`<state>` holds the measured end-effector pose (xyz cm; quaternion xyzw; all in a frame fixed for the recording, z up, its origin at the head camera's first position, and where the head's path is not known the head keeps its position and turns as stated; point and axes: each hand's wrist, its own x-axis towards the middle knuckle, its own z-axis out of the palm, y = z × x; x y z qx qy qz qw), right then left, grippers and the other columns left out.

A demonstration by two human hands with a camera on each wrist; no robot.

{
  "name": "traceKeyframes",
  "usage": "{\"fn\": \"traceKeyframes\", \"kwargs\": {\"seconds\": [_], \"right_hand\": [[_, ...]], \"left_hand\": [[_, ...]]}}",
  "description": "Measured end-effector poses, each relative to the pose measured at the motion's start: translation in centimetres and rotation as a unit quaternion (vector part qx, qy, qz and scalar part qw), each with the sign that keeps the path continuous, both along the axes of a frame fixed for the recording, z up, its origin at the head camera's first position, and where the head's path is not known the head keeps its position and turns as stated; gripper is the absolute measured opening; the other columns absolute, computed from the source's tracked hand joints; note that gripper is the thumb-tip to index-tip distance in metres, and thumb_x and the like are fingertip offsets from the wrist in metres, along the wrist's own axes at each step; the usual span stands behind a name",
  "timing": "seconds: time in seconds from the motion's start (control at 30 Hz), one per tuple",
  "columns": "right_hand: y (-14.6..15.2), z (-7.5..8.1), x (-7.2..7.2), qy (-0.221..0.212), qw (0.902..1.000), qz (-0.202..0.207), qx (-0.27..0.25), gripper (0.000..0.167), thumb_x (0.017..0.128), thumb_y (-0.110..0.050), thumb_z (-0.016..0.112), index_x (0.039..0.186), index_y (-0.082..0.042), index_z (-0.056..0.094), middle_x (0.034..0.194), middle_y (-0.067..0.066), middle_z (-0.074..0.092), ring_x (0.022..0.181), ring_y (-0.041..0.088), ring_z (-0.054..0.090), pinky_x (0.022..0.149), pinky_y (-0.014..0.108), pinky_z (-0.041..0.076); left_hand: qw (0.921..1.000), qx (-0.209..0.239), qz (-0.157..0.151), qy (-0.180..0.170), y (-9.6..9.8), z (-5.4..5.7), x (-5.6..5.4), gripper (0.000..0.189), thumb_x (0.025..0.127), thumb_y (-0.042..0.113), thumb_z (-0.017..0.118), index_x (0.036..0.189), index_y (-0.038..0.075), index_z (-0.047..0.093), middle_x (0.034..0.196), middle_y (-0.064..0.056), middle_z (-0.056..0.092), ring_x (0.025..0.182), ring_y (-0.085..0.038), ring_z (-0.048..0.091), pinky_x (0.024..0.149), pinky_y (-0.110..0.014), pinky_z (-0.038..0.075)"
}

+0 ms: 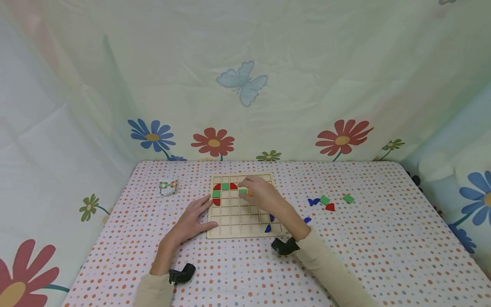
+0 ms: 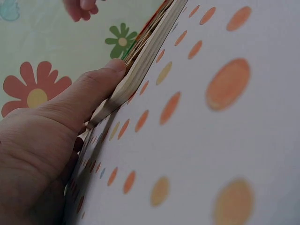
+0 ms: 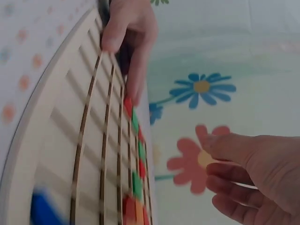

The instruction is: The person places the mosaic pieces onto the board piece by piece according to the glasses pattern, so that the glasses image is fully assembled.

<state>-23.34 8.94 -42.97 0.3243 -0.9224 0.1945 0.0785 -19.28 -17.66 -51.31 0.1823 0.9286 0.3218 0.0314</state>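
Wooden grid board (image 1: 235,222) is touched by spread left fingers (image 1: 203,205), and its green tile (image 1: 243,191), just beside right fingers (image 3: 234,174) whose grip cannot be told, could be dislodged by stray contact.

Table (image 1: 115,264): draped in a pale cloth dotted orange, yellow and grey-blue (the dots loom large from the left wrist), its far corners rounded.
Grid board (image 1: 235,221): light wood, lying flat near the middle.
Printed sheet (image 1: 168,188): small, patterned, left of the board and apart from it.
Blue pair (image 1: 316,201): right of the board, close together.
Green square (image 1: 324,200): just beside that pair.
Red piece (image 1: 330,207): just nearer the front.
Second green square (image 1: 348,198): farthest right.
Lone blue piece (image 1: 307,220): nearer the front than the pair.
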Motion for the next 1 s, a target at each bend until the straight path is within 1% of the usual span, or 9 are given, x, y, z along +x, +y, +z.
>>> {"fn": "traceKeyframes", "kwargs": {"seconds": [0.17, 0.27, 0.4, 0.5, 0.57, 0.7, 0.8, 0.87, 1.0], "right_hand": [[5.3, -0.8, 0.5, 0.019, 0.9995, -0.021, 0.012, 0.029, 0.086, -0.020, 0.075, 0.113, -0.009, 0.071, 0.110, 0.006, 0.067, 0.100, 0.020, 0.063, 0.081, 0.034, 0.056], [8.4, -1.8, 1.1, 0.022, 0.9981, -0.049, 0.032, 0.030, 0.086, -0.022, 0.074, 0.113, -0.010, 0.071, 0.112, 0.007, 0.066, 0.103, 0.023, 0.063, 0.083, 0.037, 0.056], [12.3, -2.9, 1.8, 0.036, 0.9956, -0.072, 0.047, 0.030, 0.084, -0.020, 0.076, 0.111, -0.008, 0.071, 0.112, 0.011, 0.066, 0.103, 0.027, 0.063, 0.082, 0.042, 0.056], [15.0, -2.9, 2.2, 0.035, 0.9942, -0.091, 0.045, 0.030, 0.083, -0.016, 0.077, 0.110, -0.005, 0.070, 0.111, 0.014, 0.065, 0.102, 0.032, 0.062, 0.082, 0.045, 0.055], [16.5, -2.7, 2.5, 0.024, 0.9925, -0.111, 0.046, 0.030, 0.084, -0.017, 0.075, 0.111, -0.003, 0.069, 0.113, 0.016, 0.064, 0.104, 0.035, 0.061, 0.082, 0.047, 0.054], [18.7, -2.7, 2.7, 0.017, 0.9873, -0.145, 0.064, 0.035, 0.084, -0.021, 0.076, 0.113, -0.003, 0.070, 0.117, 0.018, 0.064, 0.107, 0.037, 0.061, 0.080, 0.049, 0.055], [19.8, -2.7, 2.8, 0.002, 0.9827, -0.168, 0.078, 0.035, 0.084, -0.022, 0.076, 0.113, -0.004, 0.071, 0.117, 0.019, 0.063, 0.107, 0.037, 0.060, 0.079, 0.050, 0.055], [20.2, -2.7, 2.9, -0.010, 0.9800, -0.181, 0.083, 0.032, 0.084, -0.022, 0.075, 0.111, -0.005, 0.072, 0.116, 0.019, 0.063, 0.107, 0.037, 0.060, 0.079, 0.050, 0.054], [20.9, -2.8, 2.9, -0.015, 0.9774, -0.192, 0.088, 0.027, 0.085, -0.023, 0.075, 0.106, -0.007, 0.074, 0.114, 0.019, 0.064, 0.106, 0.039, 0.060, 0.082, 0.052, 0.053]], "left_hand": [[1.0000, -0.006, 0.003, 0.001, 0.1, 0.0, -0.1, 0.082, 0.084, 0.045, 0.073, 0.150, 0.012, 0.038, 0.162, -0.006, 0.025, 0.149, -0.034, 0.021, 0.115, -0.059, 0.027], [1.0000, -0.009, 0.001, 0.000, 0.1, 0.0, -0.1, 0.083, 0.084, 0.047, 0.072, 0.150, 0.012, 0.037, 0.162, -0.006, 0.024, 0.149, -0.034, 0.021, 0.114, -0.059, 0.028], [1.0000, -0.008, 0.002, 0.001, 0.0, -0.2, 0.0, 0.083, 0.084, 0.047, 0.072, 0.150, 0.012, 0.038, 0.162, -0.005, 0.024, 0.149, -0.034, 0.021, 0.114, -0.059, 0.028], [1.0000, -0.006, 0.001, 0.004, 0.0, -0.2, 0.0, 0.082, 0.084, 0.047, 0.072, 0.150, 0.012, 0.038, 0.162, -0.006, 0.025, 0.149, -0.035, 0.021, 0.114, -0.060, 0.028], [1.0000, -0.003, 0.003, 0.003, -0.1, -0.2, 0.0, 0.083, 0.084, 0.048, 0.072, 0.150, 0.012, 0.038, 0.162, -0.005, 0.025, 0.149, -0.034, 0.021, 0.114, -0.060, 0.028], [1.0000, 0.000, 0.003, 0.000, -0.1, -0.1, 0.1, 0.083, 0.084, 0.047, 0.072, 0.150, 0.012, 0.038, 0.162, -0.006, 0.025, 0.149, -0.035, 0.020, 0.114, -0.060, 0.027], [1.0000, 0.004, 0.003, -0.002, 0.0, -0.2, 0.2, 0.083, 0.084, 0.046, 0.073, 0.150, 0.012, 0.038, 0.162, -0.007, 0.025, 0.149, -0.036, 0.020, 0.114, -0.061, 0.027], [0.9999, 0.009, 0.003, 0.003, 0.0, -0.2, 0.2, 0.083, 0.083, 0.045, 0.074, 0.150, 0.010, 0.038, 0.161, -0.008, 0.026, 0.148, -0.036, 0.021, 0.113, -0.061, 0.028], [0.9997, 0.007, 0.003, 0.021, 0.1, -0.4, 0.1, 0.083, 0.082, 0.045, 0.074, 0.148, 0.008, 0.041, 0.159, -0.010, 0.029, 0.146, -0.037, 0.025, 0.110, -0.062, 0.031]]}}
